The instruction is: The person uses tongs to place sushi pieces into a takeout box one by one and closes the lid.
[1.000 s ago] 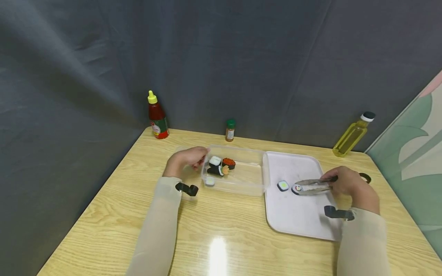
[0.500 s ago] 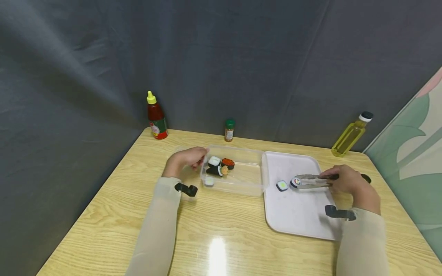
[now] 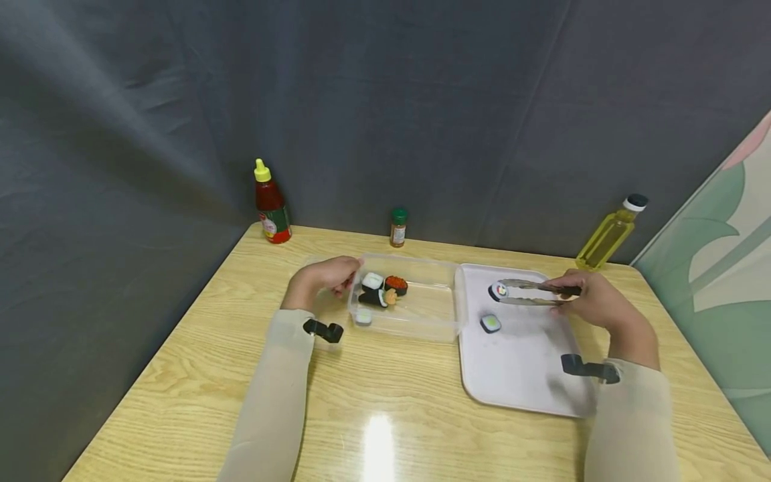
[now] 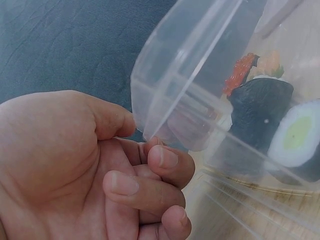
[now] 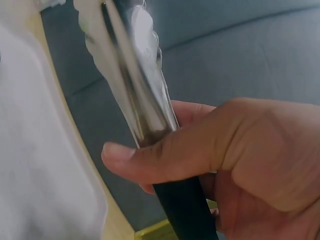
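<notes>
My left hand (image 3: 328, 276) pinches the left rim of a clear plastic container (image 3: 430, 329) between thumb and fingers. Inside it, at the left end, sit an orange roe sushi (image 3: 396, 286), a white-topped roll (image 3: 372, 281), a dark cone hand roll (image 3: 373, 297) and a green-centred roll (image 4: 297, 136). My right hand (image 3: 596, 298) grips metal tongs (image 5: 142, 95) by their black handles. The tong tips hold a round sushi roll (image 3: 498, 290) over the far part of a white tray (image 3: 518, 375). Another green-centred roll (image 3: 490, 323) lies on the tray near its left edge.
A red sauce bottle (image 3: 274, 207) stands at the back left corner of the wooden table (image 3: 361, 402). Behind the container is a small green-capped spice jar (image 3: 398, 227). An oil bottle (image 3: 611, 234) stands at the back right, before a dark curtain (image 3: 385, 120).
The right hand has raised the round sushi roll in the tongs from the tray's surface and moved it away from me and slightly left. The left hand keeps its grip on the container.
</notes>
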### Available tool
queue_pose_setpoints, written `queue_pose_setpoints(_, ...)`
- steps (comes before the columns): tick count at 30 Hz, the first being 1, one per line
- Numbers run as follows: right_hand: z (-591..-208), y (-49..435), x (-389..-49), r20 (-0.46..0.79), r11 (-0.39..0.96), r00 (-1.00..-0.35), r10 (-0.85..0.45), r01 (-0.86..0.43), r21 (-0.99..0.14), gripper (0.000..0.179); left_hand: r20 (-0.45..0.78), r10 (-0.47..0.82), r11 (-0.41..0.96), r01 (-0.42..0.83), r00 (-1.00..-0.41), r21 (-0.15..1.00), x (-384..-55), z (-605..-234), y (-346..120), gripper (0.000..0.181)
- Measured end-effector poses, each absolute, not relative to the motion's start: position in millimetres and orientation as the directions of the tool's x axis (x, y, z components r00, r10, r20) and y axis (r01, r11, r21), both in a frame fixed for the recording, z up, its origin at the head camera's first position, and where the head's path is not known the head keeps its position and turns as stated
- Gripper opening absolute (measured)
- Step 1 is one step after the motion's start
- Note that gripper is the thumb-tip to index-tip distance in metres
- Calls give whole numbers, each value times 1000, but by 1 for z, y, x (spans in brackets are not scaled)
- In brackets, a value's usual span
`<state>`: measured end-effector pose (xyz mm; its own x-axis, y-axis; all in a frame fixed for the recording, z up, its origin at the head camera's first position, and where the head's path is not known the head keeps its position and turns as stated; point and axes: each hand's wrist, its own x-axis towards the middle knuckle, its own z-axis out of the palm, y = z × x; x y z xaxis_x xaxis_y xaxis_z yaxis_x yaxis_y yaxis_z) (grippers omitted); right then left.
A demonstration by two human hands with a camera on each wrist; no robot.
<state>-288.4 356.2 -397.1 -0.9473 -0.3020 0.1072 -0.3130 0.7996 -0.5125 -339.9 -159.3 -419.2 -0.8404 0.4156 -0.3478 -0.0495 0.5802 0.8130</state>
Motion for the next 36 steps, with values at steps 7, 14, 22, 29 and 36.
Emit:
queue_pose_setpoints(7, -382, 334, -282, 164, 763, -925, -344, -377, -525, 45, -351, 416, 577, -55, -839, 815, -341, -421, -160, 57)
queue_pose_setpoints(14, -382, 309, -288, 149, 710, -918, -367, -380, -592, 45, -341, 416, 572, -49, -843, 819, -343, -424, -162, 56)
queue_pose_setpoints(22, -387, 293, -292, 93, 711, -911, -402, -375, -596, 43, -344, 421, 571, -50, -839, 820, -343, -424, -162, 57)
queue_pose_setpoints(29, -380, 278, -287, 90, 700, -894, -438, -402, -591, 43, -343, 419, 578, -43, -841, 815, -341, -424, -162, 56)
queue_pose_setpoints(36, -371, 267, -280, 96, 695, -888, -451, -416, -586, 42, -340, 418, 587, -36, -842, 809, -341, -423, -162, 56)
